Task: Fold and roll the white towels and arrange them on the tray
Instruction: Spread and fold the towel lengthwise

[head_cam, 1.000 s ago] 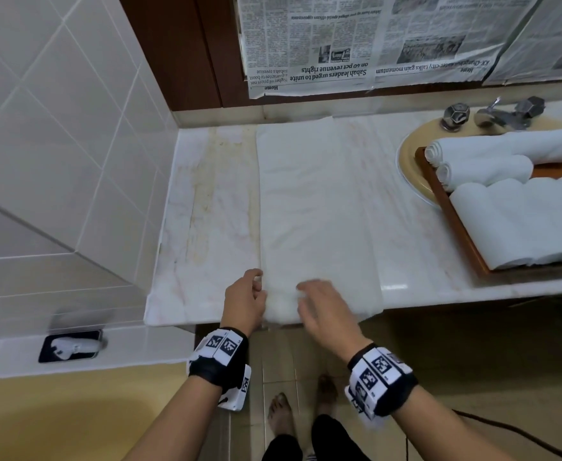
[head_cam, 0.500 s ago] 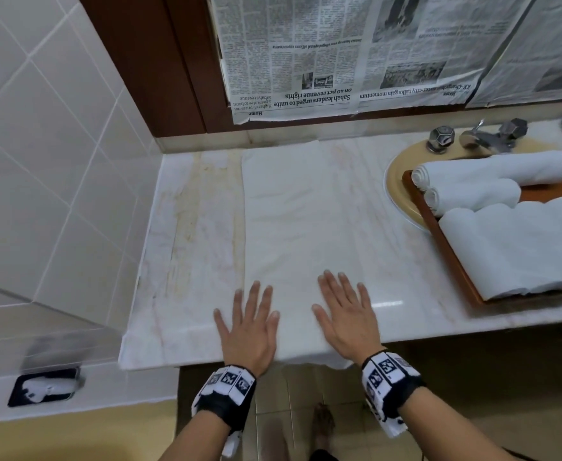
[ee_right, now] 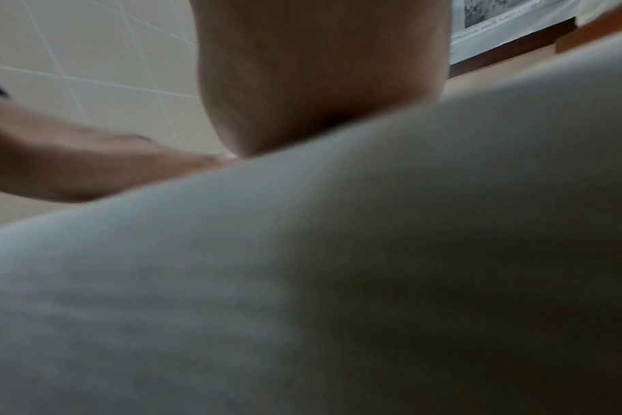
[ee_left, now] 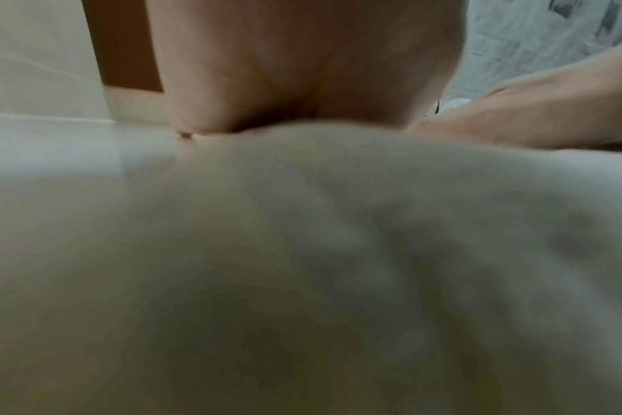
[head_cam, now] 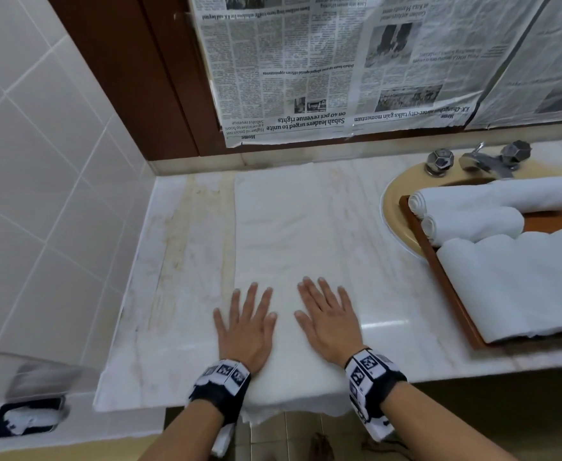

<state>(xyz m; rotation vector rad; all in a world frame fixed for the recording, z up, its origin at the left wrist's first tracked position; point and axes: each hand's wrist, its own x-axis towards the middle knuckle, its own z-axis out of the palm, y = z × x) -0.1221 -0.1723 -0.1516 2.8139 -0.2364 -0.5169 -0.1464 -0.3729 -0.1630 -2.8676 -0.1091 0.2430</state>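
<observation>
Both palms flat on folded towel [head_cam: 286, 247] at 6 o'clock on tabletop [head_cam: 180, 261]: left hand [head_cam: 244, 331] and right hand [head_cam: 328, 322], fingers straight, each grip empty. Near edge drooping off tabletop. Tray [head_cam: 446, 287] at 3 o'clock, bearing rolled towels [head_cam: 492, 197]. Risk, probably: uneven pressing skews the roll; overhang drags cloth floorward. Readable on upside-down newspaper [head_cam: 306, 78]: "Sabah leaders urged to unite on 40 pct revenue rights".
</observation>
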